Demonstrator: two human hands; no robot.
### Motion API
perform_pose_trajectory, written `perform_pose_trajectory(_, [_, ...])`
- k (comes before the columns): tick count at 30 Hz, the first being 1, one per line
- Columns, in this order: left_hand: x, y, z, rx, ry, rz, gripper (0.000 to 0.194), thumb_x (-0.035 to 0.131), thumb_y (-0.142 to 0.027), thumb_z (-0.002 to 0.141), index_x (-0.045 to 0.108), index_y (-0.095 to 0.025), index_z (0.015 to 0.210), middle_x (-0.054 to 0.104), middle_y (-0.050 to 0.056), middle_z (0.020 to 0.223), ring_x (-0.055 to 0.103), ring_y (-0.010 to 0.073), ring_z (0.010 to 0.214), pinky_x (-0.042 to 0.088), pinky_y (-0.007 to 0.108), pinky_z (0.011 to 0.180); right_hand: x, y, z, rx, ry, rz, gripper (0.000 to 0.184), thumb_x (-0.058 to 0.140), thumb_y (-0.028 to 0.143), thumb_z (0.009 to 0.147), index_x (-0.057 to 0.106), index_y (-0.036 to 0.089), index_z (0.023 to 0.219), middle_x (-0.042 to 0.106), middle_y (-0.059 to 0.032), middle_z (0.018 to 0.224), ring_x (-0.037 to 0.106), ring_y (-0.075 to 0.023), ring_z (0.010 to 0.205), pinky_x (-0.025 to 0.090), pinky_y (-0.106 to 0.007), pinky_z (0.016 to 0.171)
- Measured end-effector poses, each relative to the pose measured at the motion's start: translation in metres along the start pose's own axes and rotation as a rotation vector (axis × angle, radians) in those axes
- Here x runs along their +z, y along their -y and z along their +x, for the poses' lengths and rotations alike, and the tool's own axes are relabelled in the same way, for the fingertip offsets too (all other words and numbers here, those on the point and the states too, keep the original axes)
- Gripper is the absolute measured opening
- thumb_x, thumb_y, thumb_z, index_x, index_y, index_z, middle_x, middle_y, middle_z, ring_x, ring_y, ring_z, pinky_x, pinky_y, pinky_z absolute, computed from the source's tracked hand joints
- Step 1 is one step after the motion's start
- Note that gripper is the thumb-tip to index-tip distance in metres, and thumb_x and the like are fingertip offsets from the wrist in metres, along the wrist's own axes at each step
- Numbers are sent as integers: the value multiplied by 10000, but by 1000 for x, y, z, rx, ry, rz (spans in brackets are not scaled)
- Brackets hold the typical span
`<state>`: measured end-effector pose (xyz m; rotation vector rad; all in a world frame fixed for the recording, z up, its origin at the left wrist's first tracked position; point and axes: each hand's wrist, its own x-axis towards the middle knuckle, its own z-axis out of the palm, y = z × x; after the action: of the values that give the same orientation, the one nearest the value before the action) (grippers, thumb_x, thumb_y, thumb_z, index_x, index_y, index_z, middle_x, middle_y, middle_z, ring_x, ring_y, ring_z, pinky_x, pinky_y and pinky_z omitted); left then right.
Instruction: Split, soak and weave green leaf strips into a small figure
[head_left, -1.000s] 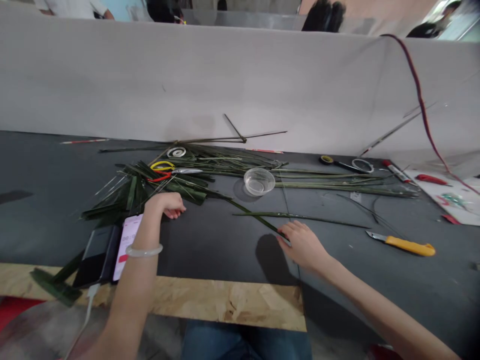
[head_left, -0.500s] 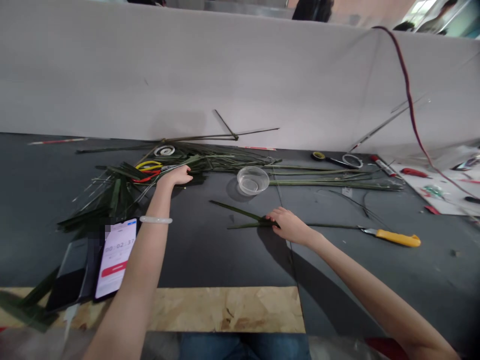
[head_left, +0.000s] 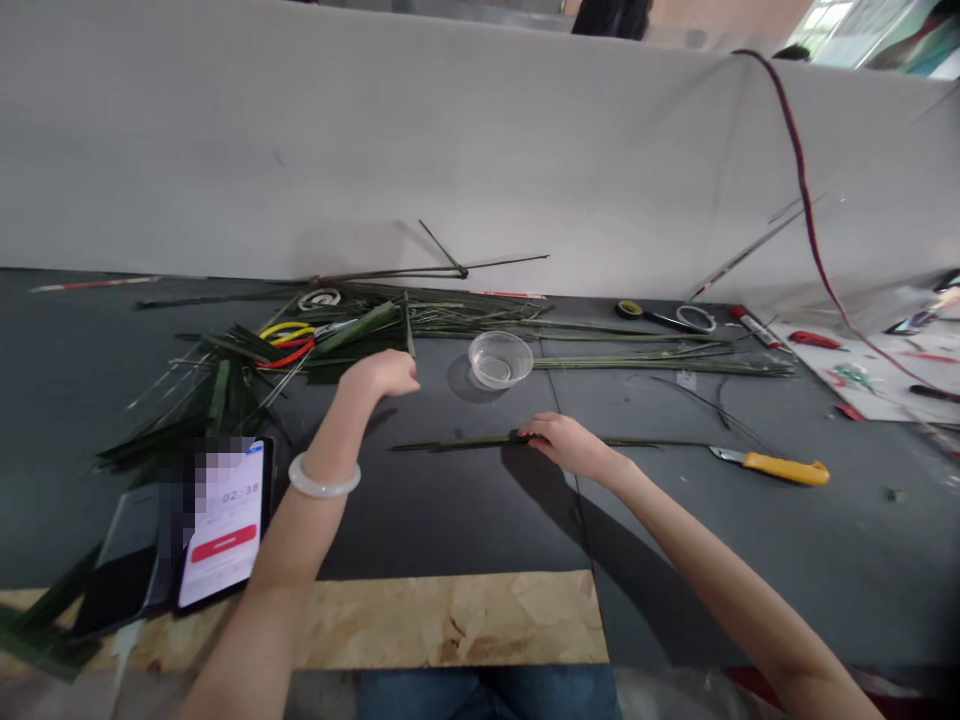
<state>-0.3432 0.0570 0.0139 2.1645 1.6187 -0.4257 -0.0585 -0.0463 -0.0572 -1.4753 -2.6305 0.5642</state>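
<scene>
- My right hand has its fingertips pinching a narrow leaf strip down against the grey table; the strip runs out on both sides of my fingers. It may be two strips lying close together; I cannot tell.
- My left hand is in front of the leaf pile, fingers curled. A thin leaf blade stands up just behind them; I cannot tell whether I am gripping it.
- Done, as I judge it: this strip lies nearly straight across the table in front of me, apart from the pile. Long narrow stalks also lie side by side beyond the plastic cup.
- Left, as I judge it: the pile beyond my left hand is loose and mixed, with the scissors lying among it, so plenty there looks unsorted.
- The knife lies near the strip's right end, held by neither hand.
- The phone beside my left forearm reads 02:38; part of its screen is blocked out.
</scene>
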Motion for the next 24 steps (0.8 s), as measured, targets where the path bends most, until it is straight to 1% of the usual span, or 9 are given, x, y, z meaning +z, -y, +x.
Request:
perform_pose_trajectory(2, [9, -28, -13, 158, 65, -4, 323, 651, -330, 749, 679, -208, 1046, 686, 48, 1121, 625, 187, 1012, 436, 205, 829, 0, 1, 1, 11, -43, 48, 286, 448, 81, 877, 670, 152, 1043, 687, -78, 1033, 631, -187, 960, 469, -276, 836])
perform_pose_trajectory(3, [15, -41, -17, 305, 112, 13, 346, 647, -330, 760, 670, -195, 1077, 684, 58, 1121, 624, 185, 1002, 439, 209, 815, 1, 2, 3, 17, -60, 52, 294, 433, 80, 885, 671, 152, 1042, 690, -77, 1025, 632, -186, 950, 469, -275, 826])
perform_pose_trajectory(4, [20, -52, -20, 399, 139, 39, 361, 652, -326, 758, 667, -185, 1090, 685, 70, 1111, 625, 192, 984, 442, 221, 796, 1, 4, 5, 21, -73, 51, 304, 420, 80, 890, 670, 153, 1045, 692, -77, 1016, 631, -186, 945, 468, -274, 819])
perform_pose_trajectory(5, [24, -59, -21, 422, 144, 58, 347, 656, -299, 751, 673, -180, 1077, 689, 76, 1096, 627, 195, 966, 445, 225, 771, 2, 7, 7, 22, -84, 49, 309, 410, 82, 895, 669, 155, 1048, 692, -76, 1007, 629, -186, 943, 467, -274, 817])
perform_pose_trajectory(8, [31, -66, -20, 387, 150, 96, 231, 585, -197, 773, 714, -170, 962, 717, 85, 982, 643, 191, 872, 441, 237, 712, 5, 12, 16, 22, -118, 55, 302, 417, 104, 904, 656, 165, 1078, 684, -72, 1030, 613, -188, 974, 460, -281, 843])
perform_pose_trajectory(12, [28, -51, -18, 264, 172, 118, 236, 536, -184, 778, 738, -147, 895, 730, 105, 915, 656, 191, 767, 434, 242, 625, 2, 8, 18, 8, -201, 34, 317, 496, 162, 885, 592, 166, 1188, 635, -82, 1166, 547, -216, 1089, 451, -331, 909])
perform_pose_trajectory(14, [27, -45, -19, 209, 193, 126, 258, 528, -161, 764, 742, -140, 906, 731, 112, 938, 659, 191, 753, 429, 237, 591, -1, 1, 12, 15, -219, 13, 297, 514, 182, 878, 604, 168, 1161, 631, -86, 1161, 538, -226, 1093, 452, -346, 915])
perform_pose_trajectory(20, [27, -47, -23, 154, 214, 130, 256, 567, -107, 701, 745, -169, 873, 740, 78, 910, 663, 166, 759, 442, 202, 599, -6, -22, -12, 67, -146, -6, 212, 524, 196, 863, 656, 186, 1029, 660, -78, 1050, 567, -226, 1006, 466, -342, 871])
perform_pose_trajectory(24, [27, -51, -25, 92, 170, 168, 248, 570, -76, 684, 737, -141, 855, 731, 120, 908, 668, 195, 773, 462, 229, 630, -3, -27, -22, 89, -136, -39, 218, 493, 209, 883, 662, 175, 1016, 663, -91, 1051, 569, -237, 992, 463, -364, 878])
